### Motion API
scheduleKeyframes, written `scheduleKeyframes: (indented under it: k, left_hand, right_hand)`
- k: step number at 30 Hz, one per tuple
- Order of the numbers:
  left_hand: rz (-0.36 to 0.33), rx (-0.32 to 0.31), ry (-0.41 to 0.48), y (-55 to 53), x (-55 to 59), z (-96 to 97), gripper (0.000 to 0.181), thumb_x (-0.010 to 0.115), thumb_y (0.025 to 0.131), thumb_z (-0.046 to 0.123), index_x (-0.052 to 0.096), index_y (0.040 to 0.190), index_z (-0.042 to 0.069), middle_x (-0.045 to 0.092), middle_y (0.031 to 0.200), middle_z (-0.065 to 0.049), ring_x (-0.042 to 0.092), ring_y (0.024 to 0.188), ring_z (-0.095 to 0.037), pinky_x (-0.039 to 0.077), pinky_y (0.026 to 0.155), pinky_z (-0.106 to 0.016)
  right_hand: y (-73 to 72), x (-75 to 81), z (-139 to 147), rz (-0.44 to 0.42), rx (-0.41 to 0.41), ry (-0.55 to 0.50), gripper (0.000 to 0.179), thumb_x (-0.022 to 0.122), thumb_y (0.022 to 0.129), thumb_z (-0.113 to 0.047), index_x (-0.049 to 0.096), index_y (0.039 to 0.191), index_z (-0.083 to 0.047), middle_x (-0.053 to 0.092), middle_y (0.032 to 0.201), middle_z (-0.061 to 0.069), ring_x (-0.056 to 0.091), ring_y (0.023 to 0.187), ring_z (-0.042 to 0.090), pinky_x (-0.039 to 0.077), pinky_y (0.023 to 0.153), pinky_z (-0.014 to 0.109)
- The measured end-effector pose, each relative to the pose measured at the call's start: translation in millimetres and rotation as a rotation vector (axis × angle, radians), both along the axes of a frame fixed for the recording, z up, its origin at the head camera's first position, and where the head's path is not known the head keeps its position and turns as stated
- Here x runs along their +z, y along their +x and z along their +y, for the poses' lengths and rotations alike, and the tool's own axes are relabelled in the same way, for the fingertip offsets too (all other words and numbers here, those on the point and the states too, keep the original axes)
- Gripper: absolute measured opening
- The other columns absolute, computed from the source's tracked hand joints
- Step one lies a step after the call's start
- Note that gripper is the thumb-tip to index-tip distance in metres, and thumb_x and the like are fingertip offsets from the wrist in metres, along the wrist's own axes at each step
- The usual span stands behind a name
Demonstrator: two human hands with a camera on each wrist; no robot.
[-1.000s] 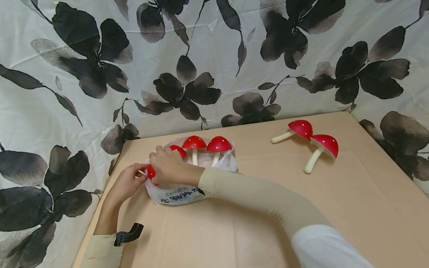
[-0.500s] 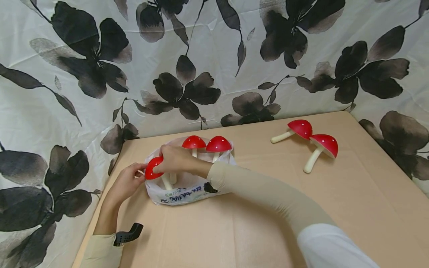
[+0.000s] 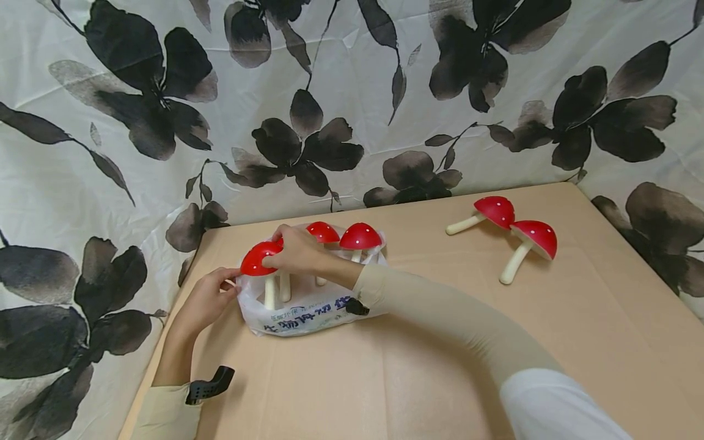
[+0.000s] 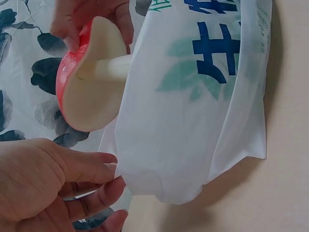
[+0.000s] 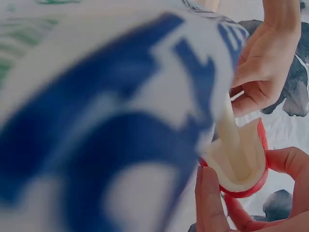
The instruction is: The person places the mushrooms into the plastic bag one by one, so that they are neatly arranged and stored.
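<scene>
A white plastic bag [image 3: 308, 318] with blue lettering stands with its mouth up and toy mushrooms inside. My left hand [image 3: 206, 302] pinches the bag's left rim between thumb and finger, plainest in the left wrist view. My right hand [image 3: 302, 250] reaches over the bag and grips the red cap of the leftmost mushroom [image 3: 258, 260]. Its pale stem points down into the bag; the left wrist view shows the pale underside of the cap [image 4: 91, 96]. Another stem [image 3: 285, 287] stands close beside it, its cap mostly hidden by my right hand.
Two more white-dotted red mushrooms, one in the middle [image 3: 323, 232] and one at the right [image 3: 360, 237], poke up from the bag. Outside it, a pair of mushrooms [image 3: 530, 241] lies at the back right of the tan table [image 3: 440, 348]. Floral cloth [image 3: 385, 153] hangs behind.
My right hand has moved right and slightly up over the bag. The leftmost mushroom has come into view and turned more upright; the middle one has shifted slightly right. My left hand stays at the rim.
</scene>
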State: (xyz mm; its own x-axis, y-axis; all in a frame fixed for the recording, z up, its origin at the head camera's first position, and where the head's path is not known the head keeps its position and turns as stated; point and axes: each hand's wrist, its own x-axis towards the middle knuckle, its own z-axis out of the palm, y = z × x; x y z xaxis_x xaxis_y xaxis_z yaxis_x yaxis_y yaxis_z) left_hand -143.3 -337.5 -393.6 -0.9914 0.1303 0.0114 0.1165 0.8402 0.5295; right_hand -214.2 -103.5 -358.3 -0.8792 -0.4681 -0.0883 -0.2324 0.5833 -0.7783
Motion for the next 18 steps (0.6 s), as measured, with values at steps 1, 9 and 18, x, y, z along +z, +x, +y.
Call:
scheduleKeyframes:
  k: [1,9,18]
  left_hand:
    - [0.003,-0.001,-0.001,0.0,-0.2,-0.1,0.036,0.064,0.092,-0.005,0.062,0.128,-0.009,0.065,0.114,-0.024,0.064,0.096,-0.034,0.051,0.072,-0.017]
    - [0.001,0.001,0.003,-0.3,0.7,0.8,0.038,0.064,0.092,-0.005,0.062,0.13,-0.008,0.064,0.112,-0.022,0.064,0.096,-0.034,0.051,0.072,-0.016]
    - [-0.004,-0.013,0.029,0.9,1.2,1.4,0.038,0.063,0.092,-0.005,0.063,0.13,-0.007,0.065,0.112,-0.021,0.063,0.096,-0.032,0.051,0.071,-0.019]
  right_hand:
    - [0.1,-0.6,1.3,0.013,0.008,-0.005,0.053,0.079,0.084,-0.033,0.055,0.129,-0.019,0.065,0.115,-0.002,0.059,0.093,0.013,0.055,0.067,0.022]
    - [2.9,-5.1,7.5,0.029,0.075,-0.006,0.054,0.077,0.087,-0.031,0.055,0.134,-0.02,0.063,0.123,-0.002,0.058,0.098,0.012,0.055,0.071,0.022]
    - [-0.8,-6.1,9.8,0.023,0.2,0.014,0.042,0.074,0.089,-0.03,0.06,0.125,-0.015,0.065,0.107,-0.003,0.061,0.091,0.013,0.054,0.066,0.018]
